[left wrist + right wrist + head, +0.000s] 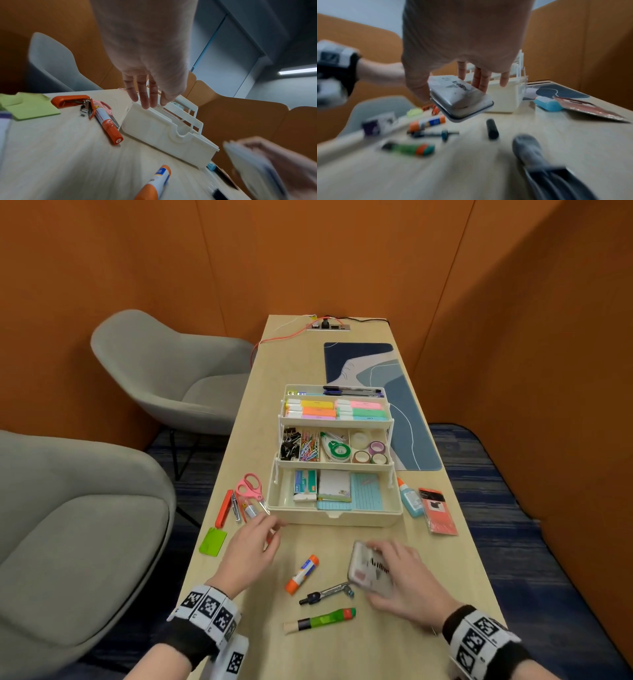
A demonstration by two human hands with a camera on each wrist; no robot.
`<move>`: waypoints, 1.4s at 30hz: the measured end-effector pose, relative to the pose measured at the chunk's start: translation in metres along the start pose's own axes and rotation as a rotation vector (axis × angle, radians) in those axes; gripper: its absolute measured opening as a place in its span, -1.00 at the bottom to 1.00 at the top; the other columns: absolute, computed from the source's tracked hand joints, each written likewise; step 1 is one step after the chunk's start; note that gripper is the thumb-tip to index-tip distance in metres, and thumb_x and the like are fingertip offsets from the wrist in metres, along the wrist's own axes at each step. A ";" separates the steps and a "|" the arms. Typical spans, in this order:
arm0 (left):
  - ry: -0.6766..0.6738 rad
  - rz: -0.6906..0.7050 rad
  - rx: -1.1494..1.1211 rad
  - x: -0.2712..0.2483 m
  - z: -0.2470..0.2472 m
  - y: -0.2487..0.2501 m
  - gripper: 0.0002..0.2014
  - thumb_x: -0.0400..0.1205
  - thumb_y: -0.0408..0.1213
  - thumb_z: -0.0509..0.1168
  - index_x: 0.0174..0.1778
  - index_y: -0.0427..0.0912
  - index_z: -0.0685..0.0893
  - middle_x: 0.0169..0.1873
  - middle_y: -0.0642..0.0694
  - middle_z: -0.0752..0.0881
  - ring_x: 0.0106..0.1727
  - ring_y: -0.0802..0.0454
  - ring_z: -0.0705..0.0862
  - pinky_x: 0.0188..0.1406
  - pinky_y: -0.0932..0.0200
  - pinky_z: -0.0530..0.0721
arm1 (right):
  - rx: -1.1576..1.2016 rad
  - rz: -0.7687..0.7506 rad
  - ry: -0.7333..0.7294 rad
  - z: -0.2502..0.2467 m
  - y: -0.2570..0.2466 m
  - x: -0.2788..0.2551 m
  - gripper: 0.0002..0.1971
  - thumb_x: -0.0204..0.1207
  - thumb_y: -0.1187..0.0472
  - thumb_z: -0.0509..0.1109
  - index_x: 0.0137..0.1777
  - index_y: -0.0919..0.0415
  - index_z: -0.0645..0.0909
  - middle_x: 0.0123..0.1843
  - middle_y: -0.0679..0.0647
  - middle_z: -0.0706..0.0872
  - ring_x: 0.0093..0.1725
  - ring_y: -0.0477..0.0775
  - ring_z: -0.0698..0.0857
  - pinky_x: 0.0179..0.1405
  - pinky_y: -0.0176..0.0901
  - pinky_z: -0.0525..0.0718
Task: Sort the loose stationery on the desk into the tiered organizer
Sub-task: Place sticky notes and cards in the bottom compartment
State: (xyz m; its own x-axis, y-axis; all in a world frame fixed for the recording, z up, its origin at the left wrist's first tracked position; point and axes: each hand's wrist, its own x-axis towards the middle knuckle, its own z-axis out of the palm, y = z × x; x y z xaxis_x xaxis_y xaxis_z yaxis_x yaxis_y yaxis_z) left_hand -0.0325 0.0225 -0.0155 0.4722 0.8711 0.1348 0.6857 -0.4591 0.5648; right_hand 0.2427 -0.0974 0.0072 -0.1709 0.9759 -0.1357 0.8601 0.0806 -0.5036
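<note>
Lifting a flat tin case (460, 97) off the desk (342, 638), your right hand (404, 573) grips it by thumb and fingers. Your left hand (250, 546) hovers open and empty near the tiered organizer (334, 517). Next, judge which tray fits the case.

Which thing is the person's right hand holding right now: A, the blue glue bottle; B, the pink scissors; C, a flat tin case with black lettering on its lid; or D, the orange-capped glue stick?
C: the right hand grips the flat tin case off the desk, thumb on one edge and fingers on the other, while the glue stick, pink scissors and blue glue bottle lie on the desk.
</note>
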 end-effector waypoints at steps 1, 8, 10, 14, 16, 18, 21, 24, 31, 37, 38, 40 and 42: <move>-0.001 0.000 0.007 0.001 -0.001 0.000 -0.87 0.64 -0.33 0.28 0.04 -0.03 0.64 -0.18 0.23 0.52 -0.20 0.27 0.58 -0.17 0.28 0.56 | 0.130 0.050 0.067 -0.009 -0.006 0.009 -0.34 0.35 -0.20 0.42 0.40 -0.07 0.29 0.20 -0.20 0.41 0.18 -0.27 0.45 0.24 -0.31 0.50; 0.002 0.017 0.019 0.012 0.001 0.005 -0.87 0.65 -0.30 0.25 0.05 -0.04 0.64 -0.12 0.21 0.56 -0.15 0.29 0.56 -0.11 0.35 0.50 | 0.040 0.422 0.181 -0.040 0.002 0.104 -0.51 0.37 -0.12 0.41 0.20 0.07 0.38 0.18 0.04 0.53 0.10 0.05 0.56 0.07 -0.02 0.59; 0.005 0.023 0.011 0.015 0.001 0.007 -0.87 0.66 -0.28 0.24 0.07 -0.02 0.64 -0.08 0.19 0.60 -0.10 0.29 0.57 -0.07 0.34 0.54 | -0.121 0.518 0.071 -0.039 0.006 0.125 -0.51 0.41 -0.15 0.34 0.22 0.11 0.38 0.24 0.15 0.56 0.20 0.17 0.55 0.21 0.10 0.51; 0.015 0.013 -0.004 0.017 0.001 0.008 -0.85 0.67 -0.27 0.23 0.10 -0.01 0.64 -0.05 0.19 0.61 -0.04 0.26 0.60 -0.03 0.29 0.59 | -0.206 0.732 0.052 -0.022 0.000 0.151 -0.54 0.55 -0.04 0.25 0.38 0.14 0.31 0.44 0.26 0.35 0.41 0.31 0.40 0.36 0.18 0.32; 0.004 0.005 -0.002 0.016 0.002 0.006 -0.85 0.67 -0.27 0.23 0.09 -0.02 0.64 -0.07 0.19 0.61 -0.06 0.26 0.59 -0.04 0.31 0.57 | -0.193 0.800 0.106 -0.014 -0.007 0.159 -0.60 0.57 0.08 0.22 0.37 0.14 0.31 0.47 0.24 0.29 0.41 0.33 0.37 0.37 0.18 0.29; -0.030 0.007 0.005 0.015 0.004 0.003 -0.86 0.67 -0.26 0.23 0.09 -0.03 0.65 -0.06 0.19 0.62 -0.06 0.26 0.59 -0.02 0.29 0.58 | -0.185 0.837 0.126 -0.008 -0.010 0.164 -0.62 0.57 0.13 0.21 0.36 0.15 0.31 0.46 0.23 0.28 0.40 0.35 0.36 0.37 0.17 0.30; -0.061 0.025 -0.001 0.015 0.006 0.002 -0.86 0.66 -0.26 0.23 0.05 -0.01 0.67 -0.09 0.19 0.66 -0.08 0.26 0.60 -0.01 0.20 0.62 | -0.181 0.838 0.075 -0.001 -0.009 0.168 -0.62 0.61 0.12 0.16 0.41 0.16 0.32 0.49 0.24 0.24 0.42 0.35 0.34 0.41 0.15 0.32; -0.071 0.030 -0.017 0.016 0.007 0.002 -0.86 0.67 -0.25 0.23 0.04 0.00 0.67 -0.09 0.23 0.66 -0.09 0.30 0.60 -0.01 0.25 0.61 | -0.175 0.826 -0.034 0.002 -0.003 0.167 -0.57 0.66 0.07 0.05 0.47 0.18 0.37 0.51 0.25 0.28 0.44 0.34 0.35 0.46 0.17 0.30; -0.124 0.135 0.001 0.050 0.016 0.026 -0.83 0.69 -0.24 0.18 0.10 -0.04 0.65 -0.01 0.12 0.64 0.07 0.21 0.54 0.10 0.29 0.50 | -0.168 0.660 -0.162 -0.004 0.009 0.159 -0.32 0.65 -0.21 -0.19 0.41 0.26 0.49 0.41 0.25 0.54 0.35 0.23 0.54 0.36 0.12 0.45; -0.264 0.030 0.069 0.113 0.048 0.051 -0.68 0.72 -0.27 0.08 0.38 -0.17 0.51 0.27 -0.07 0.58 0.31 0.02 0.51 0.36 0.11 0.46 | -0.107 0.642 -0.224 -0.016 0.011 0.165 -0.28 0.65 -0.24 -0.18 0.45 0.33 0.44 0.48 0.32 0.49 0.39 0.24 0.54 0.39 0.06 0.48; -0.313 -0.018 0.104 0.121 0.053 0.053 -0.66 0.71 -0.29 0.08 0.40 -0.21 0.49 0.31 -0.12 0.57 0.33 -0.04 0.51 0.39 0.05 0.47 | -0.132 0.634 -0.237 -0.016 0.010 0.165 -0.31 0.67 -0.20 -0.18 0.44 0.32 0.45 0.46 0.32 0.50 0.39 0.24 0.54 0.39 0.07 0.49; -0.402 -0.125 0.173 0.134 0.061 0.057 -0.66 0.67 -0.33 0.10 0.36 -0.28 0.48 0.29 -0.22 0.57 0.28 -0.15 0.54 0.33 -0.03 0.52 | -0.202 0.621 -0.223 -0.013 0.011 0.164 -0.37 0.68 -0.16 -0.15 0.39 0.29 0.49 0.41 0.29 0.55 0.34 0.25 0.56 0.35 0.11 0.52; -0.455 -0.205 0.229 0.142 0.068 0.060 -0.66 0.63 -0.34 0.12 0.32 -0.31 0.47 0.26 -0.26 0.57 0.25 -0.21 0.57 0.25 -0.05 0.57 | -0.286 0.581 -0.191 -0.010 0.012 0.160 -0.48 0.69 -0.06 -0.09 0.37 0.25 0.49 0.38 0.24 0.55 0.33 0.24 0.55 0.30 0.15 0.53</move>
State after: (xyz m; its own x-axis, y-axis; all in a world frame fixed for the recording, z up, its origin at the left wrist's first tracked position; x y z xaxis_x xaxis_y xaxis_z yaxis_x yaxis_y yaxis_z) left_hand 0.1129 0.1066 -0.0177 0.4736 0.8064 -0.3540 0.8677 -0.3586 0.3442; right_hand 0.2305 0.0622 -0.0122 0.2986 0.8258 -0.4784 0.9268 -0.3705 -0.0611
